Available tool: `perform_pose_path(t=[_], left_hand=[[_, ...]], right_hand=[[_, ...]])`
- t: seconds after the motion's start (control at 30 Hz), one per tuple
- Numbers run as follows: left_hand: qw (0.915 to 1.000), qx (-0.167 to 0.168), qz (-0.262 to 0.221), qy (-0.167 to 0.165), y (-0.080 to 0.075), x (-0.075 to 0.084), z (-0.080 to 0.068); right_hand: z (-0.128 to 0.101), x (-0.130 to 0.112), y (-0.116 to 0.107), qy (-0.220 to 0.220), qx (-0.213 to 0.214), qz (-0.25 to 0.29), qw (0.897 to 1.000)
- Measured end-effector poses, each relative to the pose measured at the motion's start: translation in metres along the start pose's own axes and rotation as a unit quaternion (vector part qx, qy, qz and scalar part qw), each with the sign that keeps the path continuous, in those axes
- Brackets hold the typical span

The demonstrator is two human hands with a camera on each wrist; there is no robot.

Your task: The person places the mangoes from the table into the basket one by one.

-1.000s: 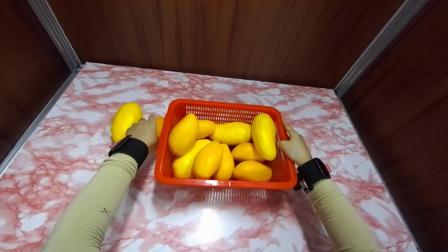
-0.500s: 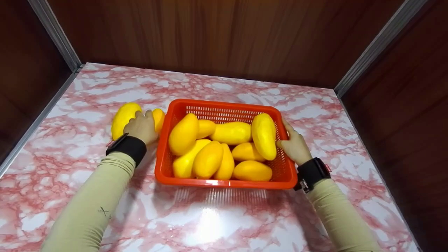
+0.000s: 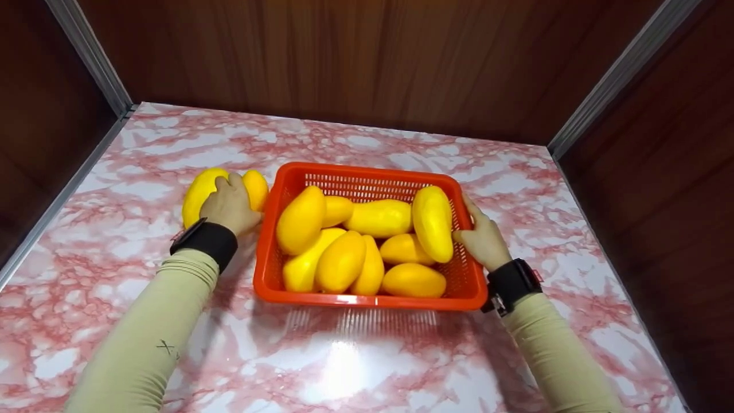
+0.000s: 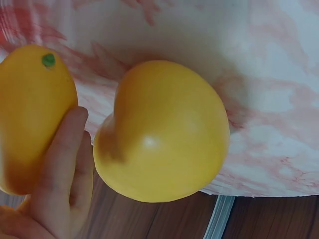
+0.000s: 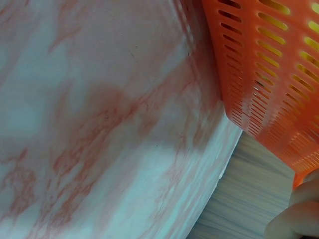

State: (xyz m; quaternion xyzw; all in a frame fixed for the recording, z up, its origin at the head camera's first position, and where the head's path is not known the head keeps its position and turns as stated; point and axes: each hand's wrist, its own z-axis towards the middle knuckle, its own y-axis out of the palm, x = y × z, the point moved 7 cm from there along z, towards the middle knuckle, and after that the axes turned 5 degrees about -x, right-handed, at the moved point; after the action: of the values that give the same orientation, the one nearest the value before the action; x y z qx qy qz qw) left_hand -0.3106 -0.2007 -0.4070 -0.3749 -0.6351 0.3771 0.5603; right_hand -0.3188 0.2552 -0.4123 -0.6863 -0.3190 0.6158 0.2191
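Note:
In the head view my left hand [image 3: 230, 209] holds an orange-yellow mango [image 3: 255, 188] just left of the basket. The left wrist view shows fingers [image 4: 57, 179] against the side of this mango [image 4: 30, 114], whose green stem spot faces up; the thumb is hidden. Beside the hand, on the marbled table, lies a larger yellow mango-shaped fruit [image 3: 200, 195], rounded in the left wrist view. My right hand [image 3: 483, 238] grips the right rim of a red plastic basket [image 3: 367, 300], thumb inside and fingers outside. Several yellow and orange mangoes [image 3: 378, 218] lie in the basket.
The slotted basket wall [image 5: 264, 74] fills the upper right of the right wrist view. Dark wood-grain panels [image 3: 367, 63] enclose the table [image 3: 573, 275] at the back and sides, with metal strips [image 3: 619, 77] at the corners.
My left hand has shifted slightly away from me and left, and the mango in it has come out further from behind the basket's left rim. The right hand and basket have stayed still.

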Motion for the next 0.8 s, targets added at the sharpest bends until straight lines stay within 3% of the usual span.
perform_pose_path(t=[0.2, 0.43, 0.8], left_hand=[[0.9994, 0.032, -0.010, -0.002, -0.010, 0.003, -0.001], [0.9952, 0.092, -0.031, -0.010, -0.018, 0.007, -0.003], [0.9848, 0.168, -0.044, 0.014, -0.030, 0.016, -0.003]], right_hand=[[-0.001, 0.000, 0.000, 0.001, -0.003, 0.004, 1.000], [-0.001, -0.001, 0.000, -0.004, 0.003, -0.003, 1.000], [-0.002, -0.002, 0.000, -0.005, 0.003, 0.025, 1.000]])
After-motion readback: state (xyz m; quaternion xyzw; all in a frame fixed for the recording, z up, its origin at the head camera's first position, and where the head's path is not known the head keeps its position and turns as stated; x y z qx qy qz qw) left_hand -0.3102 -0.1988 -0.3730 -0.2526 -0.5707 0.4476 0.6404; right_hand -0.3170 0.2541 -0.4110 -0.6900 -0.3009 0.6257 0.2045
